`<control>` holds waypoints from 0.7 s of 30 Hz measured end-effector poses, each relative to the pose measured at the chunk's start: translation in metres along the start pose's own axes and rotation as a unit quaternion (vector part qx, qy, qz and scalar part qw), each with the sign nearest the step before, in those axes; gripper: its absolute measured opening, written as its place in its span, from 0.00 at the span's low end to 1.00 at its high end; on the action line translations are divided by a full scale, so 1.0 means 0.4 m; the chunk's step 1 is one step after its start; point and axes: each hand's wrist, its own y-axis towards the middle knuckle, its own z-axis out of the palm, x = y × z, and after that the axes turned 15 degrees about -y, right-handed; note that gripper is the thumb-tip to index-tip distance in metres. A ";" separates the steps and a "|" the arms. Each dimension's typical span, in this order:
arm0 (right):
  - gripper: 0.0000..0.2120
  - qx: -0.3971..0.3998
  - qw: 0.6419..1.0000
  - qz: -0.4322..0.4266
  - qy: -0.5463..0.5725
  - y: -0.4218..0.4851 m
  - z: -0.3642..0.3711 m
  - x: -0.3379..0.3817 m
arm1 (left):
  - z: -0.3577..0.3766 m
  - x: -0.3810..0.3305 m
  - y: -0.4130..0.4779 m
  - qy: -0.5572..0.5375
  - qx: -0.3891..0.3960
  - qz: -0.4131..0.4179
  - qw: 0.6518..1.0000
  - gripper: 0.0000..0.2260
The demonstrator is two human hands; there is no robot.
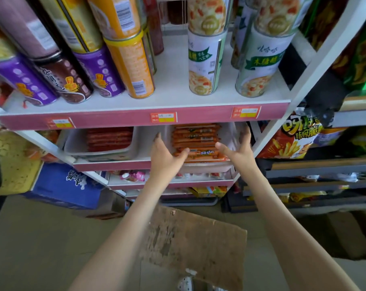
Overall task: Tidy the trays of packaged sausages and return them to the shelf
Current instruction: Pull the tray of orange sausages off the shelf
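Head view looks down on the middle shelf [114, 165], a white board with a pink front strip. Toward its left end sits the left tray [71, 144], a shallow white plastic tub with rounded corners. It is set well in from the front edge and holds dark red sausages [109, 138] lying in flat, glossy rows. Just right of the gap between the trays, the left hand [165, 154] reaches in with fingers straight and spread wide, the thumb out over the packs; it lies along the near left corner of the right tray [207, 167]. This tub is of the same smooth plastic, and its front wall stands at, perhaps slightly over, the shelf's front edge. Inside, orange sausages [195, 137] in slick printed film are stacked lengthwise, the nearest pack lying slightly askew. At the right end of the shelf, the right hand [239, 149] mirrors the first, fingers extended along the tray's right wall, thumb wide, nothing pinched; whether either palm presses the plastic I cannot tell. The step looks like seating this tray on the shelf. The next move likely calls for an even push from both sides, since thin plastic may flex and the slippery packs could slide forward
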 end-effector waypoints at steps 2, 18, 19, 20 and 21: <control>0.53 0.036 0.997 0.062 0.025 0.007 0.002 0.004 | 0.007 0.005 0.022 -0.101 0.028 -0.119 0.987 0.46; 0.42 0.030 0.999 0.044 0.013 -0.129 -0.029 -0.045 | -0.050 0.077 -0.107 -0.155 0.088 -0.139 0.974 0.21; 0.40 0.030 0.998 0.058 0.016 -0.109 -0.033 -0.041 | -0.052 0.071 -0.085 -0.169 0.077 -0.151 0.971 0.21; 0.37 0.038 0.996 0.074 0.015 -0.086 -0.039 -0.030 | -0.053 0.061 -0.059 -0.181 0.075 -0.162 0.967 0.25; 0.35 0.057 0.994 0.086 0.021 -0.061 -0.045 -0.019 | -0.052 0.047 -0.034 -0.192 0.080 -0.173 0.963 0.32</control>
